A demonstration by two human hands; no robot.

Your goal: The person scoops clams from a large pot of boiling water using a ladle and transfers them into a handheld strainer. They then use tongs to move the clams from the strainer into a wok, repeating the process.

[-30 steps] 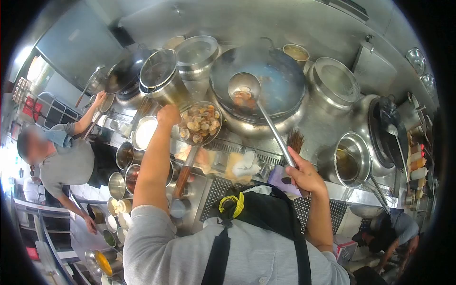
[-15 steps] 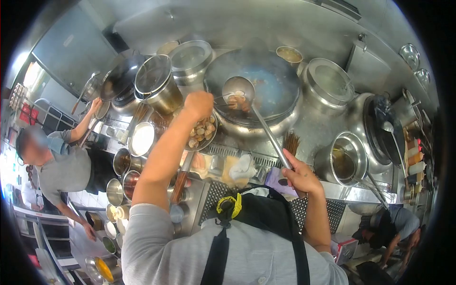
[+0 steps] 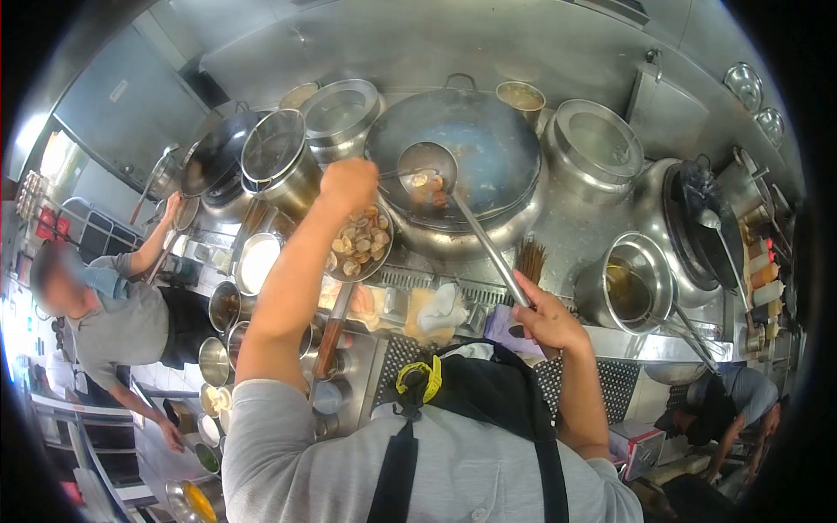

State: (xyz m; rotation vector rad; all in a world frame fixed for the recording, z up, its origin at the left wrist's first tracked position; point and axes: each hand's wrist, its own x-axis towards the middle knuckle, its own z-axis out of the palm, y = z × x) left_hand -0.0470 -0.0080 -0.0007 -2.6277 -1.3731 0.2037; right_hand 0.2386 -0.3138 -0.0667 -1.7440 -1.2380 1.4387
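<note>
My right hand [image 3: 551, 319] grips the long handle of a metal ladle [image 3: 485, 237]. The ladle's bowl, with some brown food pieces [image 3: 428, 185] in it, hangs over the near left part of a large dark wok [image 3: 497, 148] with bluish, steaming liquid. My left hand [image 3: 349, 185] is closed on a thin metal handle that reaches to the ladle bowl; the utensil's far end is hard to make out. Below that hand, clams [image 3: 359, 244] fill a round metal strainer with a wooden handle [image 3: 330, 347], partly hidden by my left forearm.
Lidded steel pots [image 3: 342, 112] and a tall pot [image 3: 292, 179] stand left of the wok. On the right are another lidded pot [image 3: 597, 144] and a pot of oil-like liquid [image 3: 626, 288]. A bamboo brush [image 3: 530, 259] lies nearby. Co-workers are at left [image 3: 131, 327] and lower right [image 3: 741, 401].
The view has shifted slightly. My left hand has drawn a little left, and more of the clams shows. Steam has thinned, so the wok's far handle is visible. Both hands keep their grip.
</note>
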